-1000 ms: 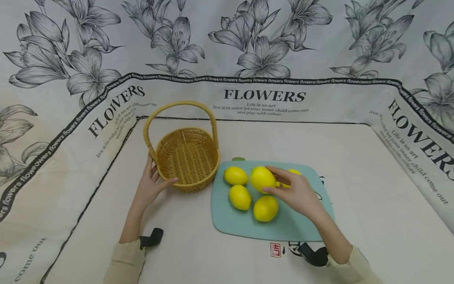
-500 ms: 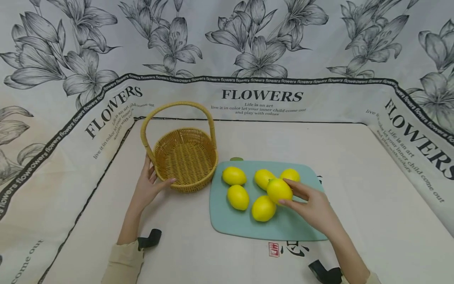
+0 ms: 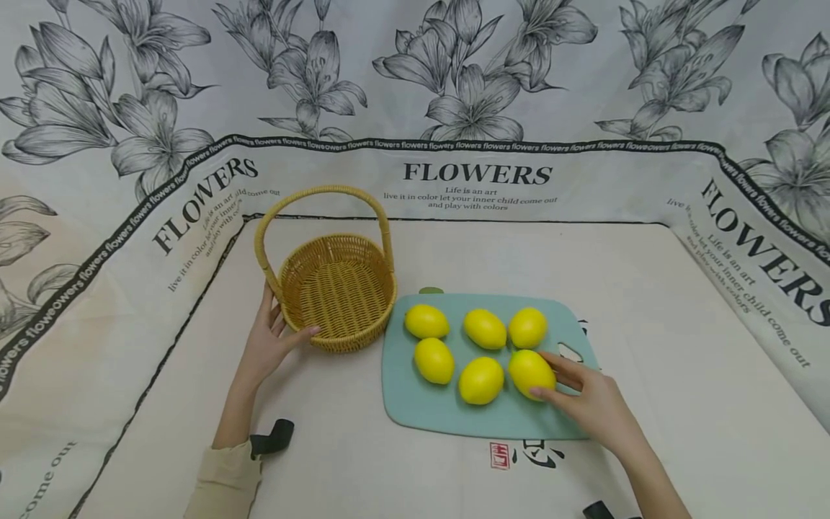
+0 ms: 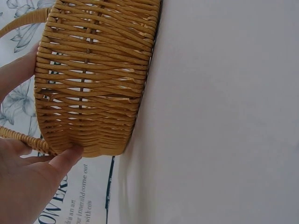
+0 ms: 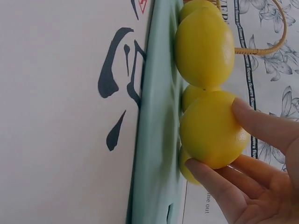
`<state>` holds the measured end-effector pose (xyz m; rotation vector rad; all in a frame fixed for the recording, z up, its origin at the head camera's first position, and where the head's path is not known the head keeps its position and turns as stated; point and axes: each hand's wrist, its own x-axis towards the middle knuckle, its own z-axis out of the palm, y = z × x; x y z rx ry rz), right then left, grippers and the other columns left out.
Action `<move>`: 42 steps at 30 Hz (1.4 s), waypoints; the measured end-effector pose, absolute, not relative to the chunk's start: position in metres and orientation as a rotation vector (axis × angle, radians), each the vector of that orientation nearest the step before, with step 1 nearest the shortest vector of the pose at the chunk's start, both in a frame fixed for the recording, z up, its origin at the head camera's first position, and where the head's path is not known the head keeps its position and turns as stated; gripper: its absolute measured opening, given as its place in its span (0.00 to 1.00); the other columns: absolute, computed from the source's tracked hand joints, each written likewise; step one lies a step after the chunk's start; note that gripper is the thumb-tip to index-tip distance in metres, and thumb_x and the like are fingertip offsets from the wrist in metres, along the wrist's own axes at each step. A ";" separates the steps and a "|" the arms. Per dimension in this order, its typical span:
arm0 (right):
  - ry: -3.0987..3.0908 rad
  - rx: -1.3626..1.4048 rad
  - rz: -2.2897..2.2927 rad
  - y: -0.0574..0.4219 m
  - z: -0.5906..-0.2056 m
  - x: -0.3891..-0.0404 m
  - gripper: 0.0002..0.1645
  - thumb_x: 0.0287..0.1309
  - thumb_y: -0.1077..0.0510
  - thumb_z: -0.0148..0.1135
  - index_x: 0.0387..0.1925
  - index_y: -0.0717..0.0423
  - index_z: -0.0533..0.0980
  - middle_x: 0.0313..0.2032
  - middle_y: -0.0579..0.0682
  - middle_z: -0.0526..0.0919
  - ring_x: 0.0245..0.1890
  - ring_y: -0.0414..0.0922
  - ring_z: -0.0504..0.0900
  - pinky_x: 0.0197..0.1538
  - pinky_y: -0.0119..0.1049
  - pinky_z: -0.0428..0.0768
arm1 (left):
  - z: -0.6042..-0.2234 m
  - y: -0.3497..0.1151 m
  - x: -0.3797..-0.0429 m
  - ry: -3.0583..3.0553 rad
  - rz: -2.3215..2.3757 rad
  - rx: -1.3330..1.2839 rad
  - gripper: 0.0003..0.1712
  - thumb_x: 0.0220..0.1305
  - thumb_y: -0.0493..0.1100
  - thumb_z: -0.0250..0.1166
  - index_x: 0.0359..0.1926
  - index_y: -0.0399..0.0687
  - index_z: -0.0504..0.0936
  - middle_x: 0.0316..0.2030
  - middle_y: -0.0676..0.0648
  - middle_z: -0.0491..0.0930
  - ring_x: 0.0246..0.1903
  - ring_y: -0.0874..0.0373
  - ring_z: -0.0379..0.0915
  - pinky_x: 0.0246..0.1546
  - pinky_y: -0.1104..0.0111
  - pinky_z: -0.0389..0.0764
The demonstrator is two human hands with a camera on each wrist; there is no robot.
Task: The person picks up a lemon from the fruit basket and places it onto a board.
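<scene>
A yellow wicker basket (image 3: 353, 342) with a tall arched handle stands left of centre, its woven floor visible. My left hand (image 3: 264, 352) grips its near left side, thumb at the rim and fingers on the outer wall; the left wrist view shows the basket's woven side (image 4: 93, 79) between the thumb and another finger. On a light blue-green cutting board (image 3: 421, 414) several lemons sit in two rows. My right hand (image 3: 599, 407) pinches the near right lemon (image 3: 532, 375) between thumb and fingers. In the right wrist view that lemon (image 5: 212, 133) is low against the board, beside another lemon (image 5: 204, 49).
A white tablecloth (image 3: 324, 447) with printed flowers and lettering covers the table and the backdrop. A small green piece (image 3: 431, 290) shows at the board's far edge. Dark wrist straps show at the left wrist (image 3: 275, 436) and the right wrist (image 3: 596, 510).
My right hand has carried the lemon from the far row toward the near right part of the board and lowered it beside the other lemons. The left hand stays on the basket.
</scene>
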<state>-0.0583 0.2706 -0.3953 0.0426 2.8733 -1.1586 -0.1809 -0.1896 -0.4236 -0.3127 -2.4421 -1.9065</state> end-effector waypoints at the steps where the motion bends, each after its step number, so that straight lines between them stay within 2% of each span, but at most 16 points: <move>1: 2.870 0.042 -1.150 0.271 -0.396 -0.058 0.44 0.53 0.40 0.69 0.65 0.60 0.69 0.61 0.63 0.73 0.56 0.61 0.76 0.55 0.59 0.75 | -0.421 -0.189 -0.180 -2.443 -1.912 -0.310 0.69 0.54 0.34 0.72 0.74 0.69 0.28 0.75 0.45 0.32 0.72 0.41 0.39 0.70 0.53 0.52; 6: 2.876 0.002 -1.137 0.271 -0.400 -0.059 0.43 0.53 0.43 0.69 0.64 0.62 0.70 0.60 0.63 0.73 0.54 0.61 0.77 0.54 0.56 0.77 | -0.406 -0.183 -0.172 -2.440 -1.925 -0.319 0.68 0.55 0.32 0.71 0.75 0.59 0.26 0.75 0.39 0.31 0.71 0.37 0.38 0.70 0.51 0.51; 9: 2.895 -0.027 -1.129 0.271 -0.401 -0.061 0.42 0.54 0.43 0.69 0.63 0.64 0.70 0.60 0.63 0.74 0.54 0.61 0.77 0.53 0.55 0.78 | -0.400 -0.180 -0.168 -2.439 -1.920 -0.328 0.68 0.55 0.32 0.71 0.75 0.56 0.26 0.74 0.38 0.32 0.71 0.37 0.39 0.70 0.51 0.51; 16: 2.921 -0.007 -1.082 0.272 -0.404 -0.062 0.45 0.56 0.39 0.66 0.64 0.65 0.68 0.57 0.68 0.75 0.53 0.63 0.77 0.52 0.58 0.78 | -0.400 -0.179 -0.169 -2.415 -1.933 -0.348 0.68 0.54 0.32 0.71 0.75 0.58 0.26 0.75 0.39 0.32 0.71 0.36 0.39 0.70 0.49 0.50; 25: 2.894 0.031 -1.100 0.273 -0.406 -0.059 0.48 0.55 0.37 0.65 0.67 0.63 0.65 0.59 0.66 0.73 0.55 0.63 0.75 0.53 0.58 0.77 | -0.400 -0.180 -0.170 -2.419 -1.919 -0.348 0.68 0.54 0.30 0.71 0.75 0.53 0.26 0.74 0.36 0.32 0.71 0.35 0.39 0.70 0.48 0.51; 42: 2.939 0.006 -1.106 0.274 -0.411 -0.057 0.41 0.57 0.45 0.67 0.65 0.64 0.68 0.57 0.66 0.75 0.54 0.62 0.77 0.53 0.56 0.78 | -0.396 -0.180 -0.168 -2.451 -1.910 -0.314 0.67 0.55 0.32 0.71 0.76 0.53 0.26 0.74 0.36 0.33 0.71 0.36 0.39 0.70 0.50 0.52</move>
